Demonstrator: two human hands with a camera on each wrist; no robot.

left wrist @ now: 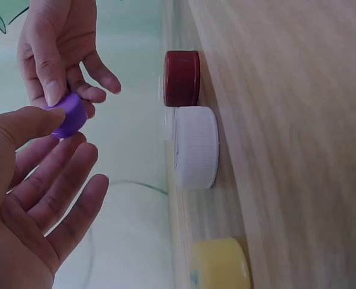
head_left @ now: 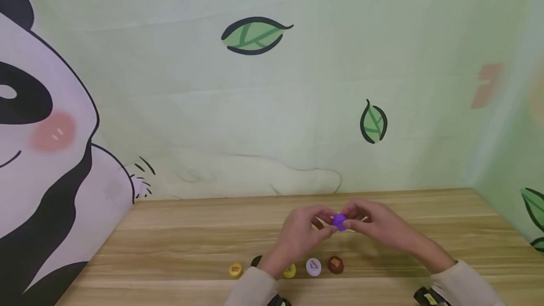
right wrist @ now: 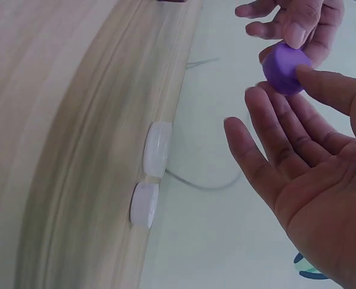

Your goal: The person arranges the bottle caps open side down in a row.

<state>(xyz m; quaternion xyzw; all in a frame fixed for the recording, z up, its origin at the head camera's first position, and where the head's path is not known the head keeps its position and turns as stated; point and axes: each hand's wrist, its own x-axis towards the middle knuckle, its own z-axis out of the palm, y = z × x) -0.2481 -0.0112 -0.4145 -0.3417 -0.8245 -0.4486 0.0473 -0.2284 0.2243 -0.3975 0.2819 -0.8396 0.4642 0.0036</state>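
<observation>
A purple bottle cap point(head_left: 339, 222) is held up above the wooden table between both hands. My left hand point(head_left: 301, 231) pinches it from the left with thumb and fingers. From the other side my right hand point(head_left: 378, 223) grips the same cap, its thumb on the cap point(right wrist: 286, 68) in the right wrist view. The remaining fingers of each hand spread away from it. Below the hands lie a dark red cap point(head_left: 335, 265), a white cap point(head_left: 313, 267) and a yellow cap point(head_left: 290, 271). My left forearm partly covers a black cap point(head_left: 256, 261).
An orange-yellow cap point(head_left: 235, 270) lies at the left end of the row on the wooden table point(head_left: 178, 235). The right wrist view shows two white caps point(right wrist: 158, 149) near the table edge. Behind the table hangs a pale green backdrop point(head_left: 297, 107) with a printed panda point(head_left: 46, 155).
</observation>
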